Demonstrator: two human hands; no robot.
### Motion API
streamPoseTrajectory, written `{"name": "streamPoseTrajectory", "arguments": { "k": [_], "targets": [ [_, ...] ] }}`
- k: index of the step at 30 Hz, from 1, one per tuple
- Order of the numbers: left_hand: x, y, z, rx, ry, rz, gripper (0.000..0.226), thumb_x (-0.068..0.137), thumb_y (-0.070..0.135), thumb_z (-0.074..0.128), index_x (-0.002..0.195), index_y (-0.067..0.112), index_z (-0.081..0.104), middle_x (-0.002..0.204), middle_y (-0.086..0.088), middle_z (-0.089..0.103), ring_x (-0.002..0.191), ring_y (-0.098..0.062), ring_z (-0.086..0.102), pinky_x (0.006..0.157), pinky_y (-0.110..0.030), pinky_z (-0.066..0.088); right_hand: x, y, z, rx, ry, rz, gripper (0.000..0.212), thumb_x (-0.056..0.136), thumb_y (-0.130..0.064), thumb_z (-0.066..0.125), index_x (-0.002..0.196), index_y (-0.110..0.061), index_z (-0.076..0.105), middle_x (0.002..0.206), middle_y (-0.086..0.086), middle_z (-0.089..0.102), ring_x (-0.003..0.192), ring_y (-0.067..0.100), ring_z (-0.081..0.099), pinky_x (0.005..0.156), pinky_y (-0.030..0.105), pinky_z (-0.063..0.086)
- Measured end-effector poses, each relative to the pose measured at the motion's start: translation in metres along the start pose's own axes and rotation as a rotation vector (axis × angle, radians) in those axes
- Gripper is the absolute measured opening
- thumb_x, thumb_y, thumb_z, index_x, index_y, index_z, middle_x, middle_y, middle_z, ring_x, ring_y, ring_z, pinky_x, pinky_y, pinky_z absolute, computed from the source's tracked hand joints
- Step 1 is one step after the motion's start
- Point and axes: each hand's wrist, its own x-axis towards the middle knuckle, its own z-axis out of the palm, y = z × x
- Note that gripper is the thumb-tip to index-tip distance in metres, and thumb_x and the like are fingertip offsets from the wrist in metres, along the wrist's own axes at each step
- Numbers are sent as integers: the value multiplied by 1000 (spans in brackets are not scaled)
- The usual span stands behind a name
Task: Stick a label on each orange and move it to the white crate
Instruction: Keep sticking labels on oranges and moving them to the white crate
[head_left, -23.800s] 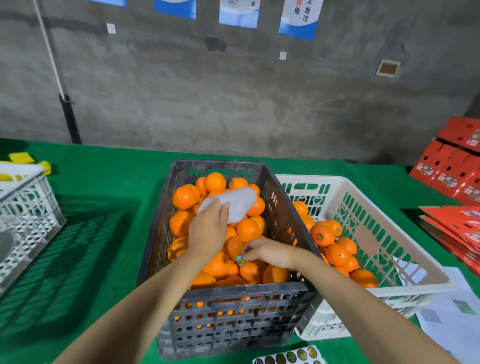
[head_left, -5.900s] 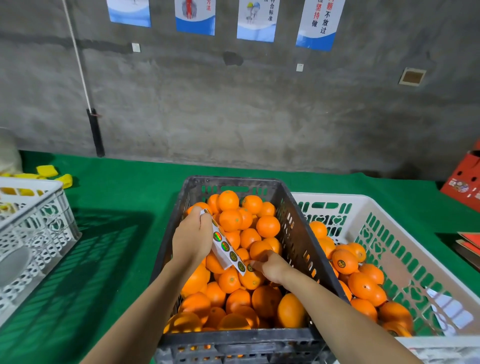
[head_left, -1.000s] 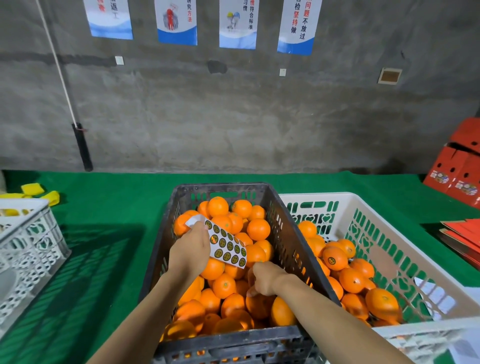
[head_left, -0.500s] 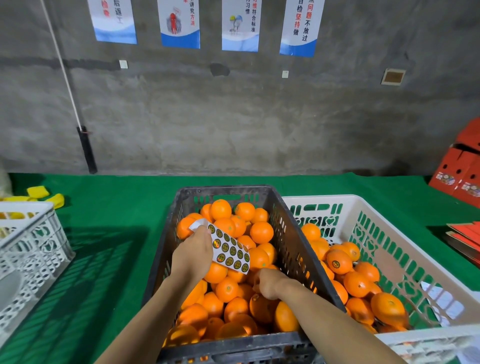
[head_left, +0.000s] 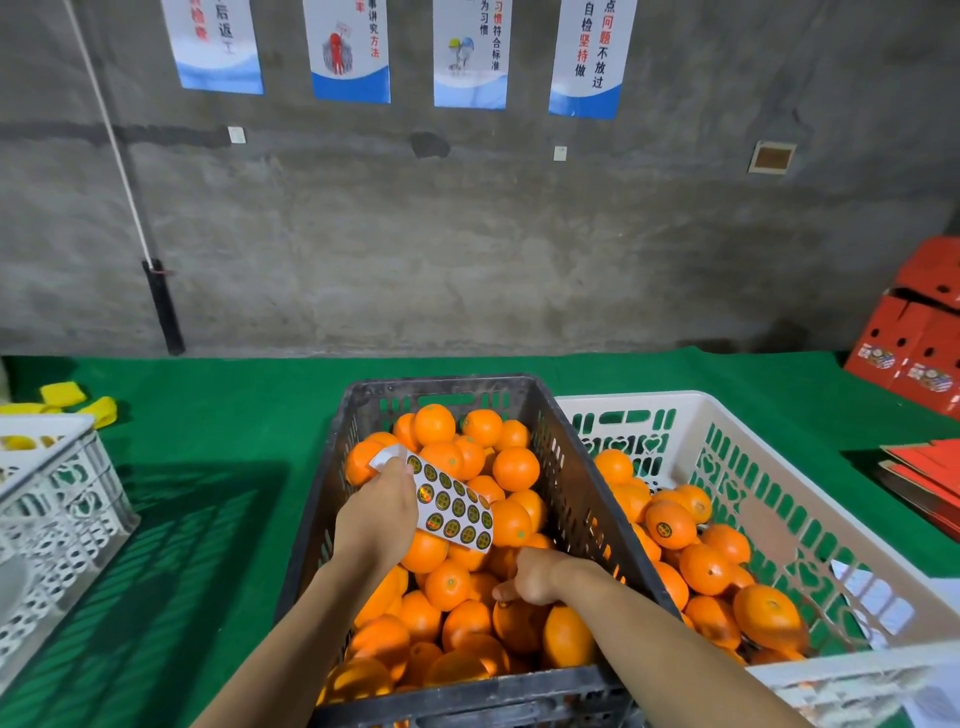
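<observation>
- Over the dark crate (head_left: 569, 483), heaped with unlabelled oranges, the left hand (head_left: 374, 519) pinches a sticker sheet (head_left: 454, 509) by its upper end. Thumb and fingers are closed on the backing paper, and the sheet hangs tilted above the fruit.
- Lower down, the right hand (head_left: 532, 571) has its fingers curled, the tips touching an orange (head_left: 514, 623) near the crate's front. I cannot tell whether a label sits under them.
- The step in hand looks like sticking a label on that orange.
- The next move calls for a firm press so the label lies flat. Then comes a whole-hand grasp and a lift over the side wall into the white crate (head_left: 779, 470), which stands against the dark one on its right.
- That white crate holds a layer of oranges. One labelled orange (head_left: 670, 526) shows a round dark-and-gold sticker, its print too small to read.
- The labels on the sheet are the same round kind, and their writing is illegible.
- Wall posters (head_left: 584, 57) carry Chinese text. The rightmost reads 自检坚持做 and 问题不放过, and its neighbour reads 符合标准.
- Red cartons (head_left: 919, 338) at far right bear a badge too small to read.
</observation>
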Motion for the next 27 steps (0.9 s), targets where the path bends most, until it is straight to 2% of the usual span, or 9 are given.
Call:
{"name": "streamPoseTrajectory", "arguments": {
  "k": [3, 7, 11, 14, 17, 19, 21, 23, 27],
  "targets": [
    [1, 1, 0, 17, 17, -25, 30, 106, 26, 33, 118, 7, 53, 88, -6, 66, 80, -24, 66, 64, -34, 49, -4, 0, 1, 8, -81, 31, 71, 91, -59, 55, 143, -11, 45, 144, 13, 48, 129, 32, 48, 102, 40, 41],
    [0, 0, 0, 2, 2, 14, 29, 106, 25, 32, 120, 8, 51, 84, -2, 67, 76, -18, 68, 64, -35, 57, -8, -7, 2, -70, -168, 66, 82, 89, -59, 57, 153, -15, 30, 158, 12, 29, 142, 36, 32, 113, 50, 32],
    [0, 0, 1, 3, 20, -11, 33, 107, 29, 31, 120, 7, 52, 82, -2, 65, 75, -21, 66, 63, -35, 54, -13, -10, -2, -13, -120, 10, 89, 78, -53, 72, 151, -19, 34, 152, 10, 39, 135, 34, 41, 108, 48, 39],
    [-1, 2, -1, 6, 89, -7, 30, 107, 26, 31, 111, 7, 53, 76, -5, 65, 70, -24, 66, 59, -37, 53, -20, -12, -7, -88, 142, -123, 92, 69, -60, 68, 147, -27, 34, 145, 7, 39, 131, 34, 41, 104, 47, 41],
    [-2, 5, -8, -19, 266, -99, 19, 105, 23, 35, 103, 11, 49, 75, -4, 56, 65, -28, 56, 58, -34, 40, -27, -21, -15, 55, 414, -194, 73, 70, -65, 61, 129, -25, 47, 127, 7, 41, 120, 32, 44, 97, 43, 43],
    [-3, 8, -12, -37, 340, -112, 20, 104, 26, 33, 101, 12, 47, 77, -2, 55, 64, -26, 53, 58, -34, 38, -33, -24, -20, 75, 621, -199, 63, 73, -63, 59, 123, -25, 50, 122, 5, 41, 115, 31, 44, 95, 41, 43],
    [-4, 9, -13, -20, 371, -81, 31, 104, 33, 24, 92, 12, 43, 76, -6, 56, 62, -26, 54, 53, -33, 34, -36, -21, -25, -38, 908, -223, 59, 80, -57, 61, 129, -27, 48, 124, 6, 41, 118, 29, 42, 98, 41, 38],
    [-3, 8, -12, -28, 360, -75, 29, 105, 31, 26, 88, 13, 40, 74, -5, 55, 62, -21, 51, 52, -29, 31, -39, -17, -33, -63, 1146, -232, 57, 84, -43, 67, 134, -26, 47, 132, 9, 43, 124, 30, 42, 103, 45, 34],
    [-2, 6, -10, -38, 280, -66, 29, 107, 29, 27, 100, 8, 46, 77, -8, 58, 69, -31, 61, 57, -38, 43, -45, -3, -52, 21, 1434, -59, 54, 81, -23, 74, 130, -23, 51, 134, 15, 44, 125, 34, 41, 101, 51, 35]
  ]
}}
